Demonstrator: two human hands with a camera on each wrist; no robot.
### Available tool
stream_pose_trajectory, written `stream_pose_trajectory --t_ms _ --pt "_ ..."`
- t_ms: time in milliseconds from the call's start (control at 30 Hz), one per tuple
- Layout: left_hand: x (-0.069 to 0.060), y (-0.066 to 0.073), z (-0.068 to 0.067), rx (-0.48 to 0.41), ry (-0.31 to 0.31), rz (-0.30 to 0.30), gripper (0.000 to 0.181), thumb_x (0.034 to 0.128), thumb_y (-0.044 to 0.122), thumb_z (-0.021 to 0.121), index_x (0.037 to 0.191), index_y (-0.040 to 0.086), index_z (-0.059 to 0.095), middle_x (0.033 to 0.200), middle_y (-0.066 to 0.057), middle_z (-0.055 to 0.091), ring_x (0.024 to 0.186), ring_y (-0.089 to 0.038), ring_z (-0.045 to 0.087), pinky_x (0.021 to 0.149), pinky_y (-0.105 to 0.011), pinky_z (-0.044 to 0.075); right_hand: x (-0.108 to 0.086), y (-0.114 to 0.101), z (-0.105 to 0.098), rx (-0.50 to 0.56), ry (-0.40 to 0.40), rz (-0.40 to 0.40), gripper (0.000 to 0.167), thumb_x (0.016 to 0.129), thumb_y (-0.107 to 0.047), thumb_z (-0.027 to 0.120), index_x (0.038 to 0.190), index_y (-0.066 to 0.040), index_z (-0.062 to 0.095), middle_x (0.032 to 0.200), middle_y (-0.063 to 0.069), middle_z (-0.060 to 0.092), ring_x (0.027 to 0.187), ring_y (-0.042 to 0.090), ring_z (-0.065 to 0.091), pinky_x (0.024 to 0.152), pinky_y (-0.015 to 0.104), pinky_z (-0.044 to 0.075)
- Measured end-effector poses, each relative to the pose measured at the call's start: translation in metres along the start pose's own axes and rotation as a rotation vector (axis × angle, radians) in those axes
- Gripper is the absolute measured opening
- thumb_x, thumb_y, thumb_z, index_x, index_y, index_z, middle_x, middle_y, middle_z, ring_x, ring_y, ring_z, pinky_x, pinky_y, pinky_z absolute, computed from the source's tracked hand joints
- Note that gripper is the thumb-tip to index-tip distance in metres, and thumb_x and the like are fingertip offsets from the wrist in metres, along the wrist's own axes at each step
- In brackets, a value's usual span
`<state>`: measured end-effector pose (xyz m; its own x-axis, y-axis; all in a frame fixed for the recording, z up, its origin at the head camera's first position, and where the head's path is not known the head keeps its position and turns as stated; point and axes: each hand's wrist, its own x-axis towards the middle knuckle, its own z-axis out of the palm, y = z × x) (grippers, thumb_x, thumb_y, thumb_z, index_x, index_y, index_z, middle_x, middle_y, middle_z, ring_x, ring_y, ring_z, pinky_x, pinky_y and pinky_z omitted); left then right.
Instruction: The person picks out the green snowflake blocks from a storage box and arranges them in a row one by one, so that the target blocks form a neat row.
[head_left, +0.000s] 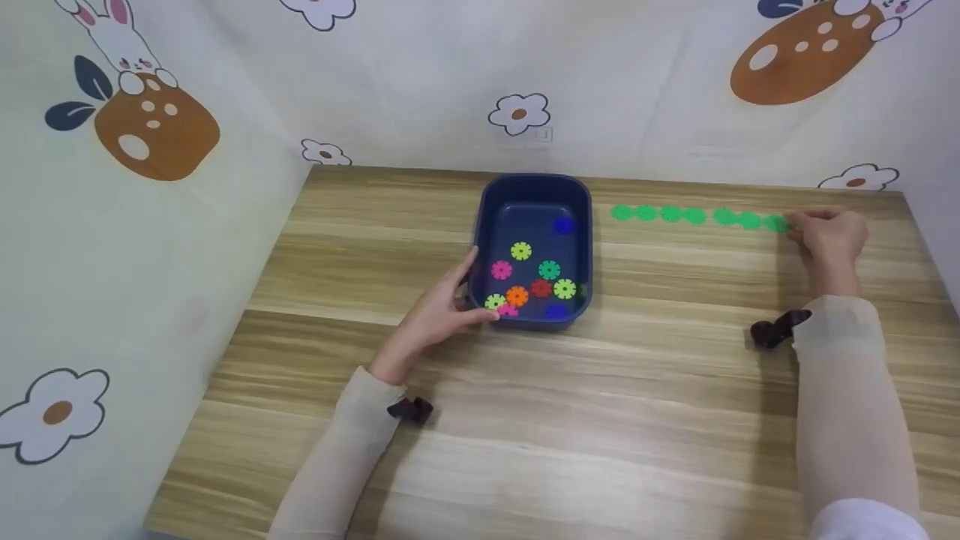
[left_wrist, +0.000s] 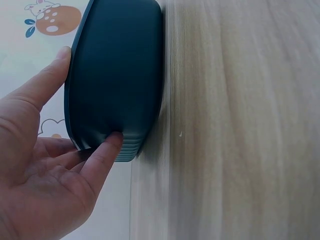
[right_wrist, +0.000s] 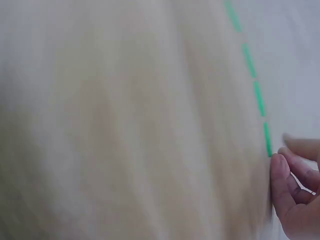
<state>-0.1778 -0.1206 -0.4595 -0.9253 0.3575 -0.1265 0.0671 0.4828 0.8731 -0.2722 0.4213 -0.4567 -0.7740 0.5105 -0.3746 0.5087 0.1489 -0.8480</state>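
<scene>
My left hand (head_left: 439, 311) holds a dark blue rectangular bin (head_left: 477, 225) by its near left corner. In the left wrist view, the thumb of that hand (left_wrist: 55, 185) lies at the rim of the bin (left_wrist: 117, 65) and fingers press its side wall. Inside lie several notched plastic discs, among them a pink disc (head_left: 501, 270), an orange disc (head_left: 517, 296) and a yellow-green disc (head_left: 520, 250). At the right, my right hand (head_left: 834, 236) pinches the end of a row of green notched discs (head_left: 671, 214); the fingers of this hand (right_wrist: 295, 190) partly hide the last disc.
The wooden table (head_left: 600, 420) carries the bin and the green row, which lies near its back edge. Behind it hangs a patterned cloth wall (head_left: 420, 82). A small gap splits the row in the middle.
</scene>
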Motion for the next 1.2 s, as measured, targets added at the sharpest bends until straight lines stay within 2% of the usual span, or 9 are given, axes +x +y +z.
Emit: stream_pose_trajectory --t_ms 33,100,200,433,567,633,833,1067,1200 --pt "0.000 0.000 0.000 -0.001 -0.001 0.003 0.106 0.0816 0.024 0.083 0.162 0.018 0.014 0.167 -0.013 0.016 0.147 -0.033 0.037 0.109 -0.037 0.047 -0.001 -0.001 -0.001 0.109 -0.007 0.022 0.015 0.086 -0.022 0.077 0.074 -0.026 0.069 0.060 -0.017 0.061 0.060 -0.004 0.061 0.062 0.012 0.055" --pt "0.000 0.000 0.001 0.001 -0.001 0.004 0.106 0.0816 0.024 0.083 0.162 0.018 0.014 0.167 -0.014 0.016 0.147 -0.033 0.037 0.110 -0.038 0.047 -0.005 -0.003 0.000 0.285 -0.018 0.044 0.012 0.083 -0.019 0.081 0.080 -0.019 0.069 0.066 -0.011 0.064 0.059 0.002 0.064 0.061 0.015 0.057" --pt "0.000 0.001 0.001 0.015 0.006 0.002 0.105 0.0818 0.025 0.083 0.161 0.018 0.015 0.167 -0.014 0.017 0.146 -0.034 0.038 0.110 -0.039 0.046 -0.013 -0.009 0.004 0.361 -0.046 0.016 0.011 0.083 -0.018 0.081 0.087 -0.015 0.071 0.069 -0.009 0.067 0.066 0.003 0.067 0.065 0.014 0.058" --pt "0.000 0.001 0.001 0.025 0.003 0.003 0.105 0.0827 0.025 0.082 0.162 0.019 0.014 0.167 -0.015 0.016 0.146 -0.035 0.037 0.111 -0.039 0.045 -0.038 -0.028 0.026 0.374 -0.137 -0.156 0.008 0.087 -0.010 0.075 0.081 -0.014 0.071 0.070 -0.007 0.069 0.064 0.004 0.069 0.066 0.016 0.059" --pt "0.000 0.000 0.001 0.013 0.005 0.011 0.104 0.0828 0.023 0.082 0.161 0.018 0.014 0.167 -0.016 0.016 0.146 -0.036 0.037 0.111 -0.039 0.046 -0.053 -0.037 0.043 0.394 -0.203 -0.224 0.005 0.087 -0.007 0.075 0.085 -0.010 0.071 0.073 -0.005 0.070 0.067 0.006 0.069 0.067 0.017 0.060" --pt "0.001 0.000 0.001 0.007 0.003 0.014 0.104 0.0829 0.022 0.082 0.161 0.018 0.014 0.167 -0.017 0.015 0.146 -0.036 0.037 0.110 -0.039 0.047 -0.060 -0.041 0.052 0.389 -0.236 -0.248 0.004 0.087 -0.007 0.075 0.090 -0.007 0.072 0.075 -0.005 0.070 0.068 0.006 0.070 0.067 0.018 0.060" --pt "0.000 0.000 0.000 0.017 0.008 0.009 0.105 0.0825 0.024 0.083 0.162 0.019 0.014 0.167 -0.015 0.015 0.147 -0.035 0.036 0.112 -0.038 0.045 -0.076 -0.051 0.080 0.326 -0.310 -0.320 0.017 0.088 -0.009 0.074 0.102 -0.001 0.071 0.080 -0.004 0.070 0.072 0.007 0.070 0.070 0.018 0.061" --pt "-0.001 0.000 0.000 0.068 0.013 0.009 0.105 0.0817 0.029 0.083 0.161 0.019 0.016 0.166 -0.014 0.020 0.147 -0.033 0.037 0.116 -0.041 0.040 -0.095 -0.062 0.113 0.320 -0.391 -0.375 0.014 0.087 -0.007 0.075 0.099 0.000 0.071 0.081 -0.001 0.069 0.072 0.007 0.070 0.071 0.020 0.061" --pt "-0.001 -0.001 0.000 0.051 0.010 0.009 0.105 0.0820 0.030 0.083 0.161 0.020 0.015 0.167 -0.013 0.018 0.147 -0.033 0.036 0.114 -0.041 0.043 -0.109 -0.065 0.129 0.291 -0.430 -0.409 0.013 0.087 -0.008 0.075 0.097 -0.001 0.071 0.082 -0.001 0.068 0.073 0.008 0.070 0.071 0.019 0.061"
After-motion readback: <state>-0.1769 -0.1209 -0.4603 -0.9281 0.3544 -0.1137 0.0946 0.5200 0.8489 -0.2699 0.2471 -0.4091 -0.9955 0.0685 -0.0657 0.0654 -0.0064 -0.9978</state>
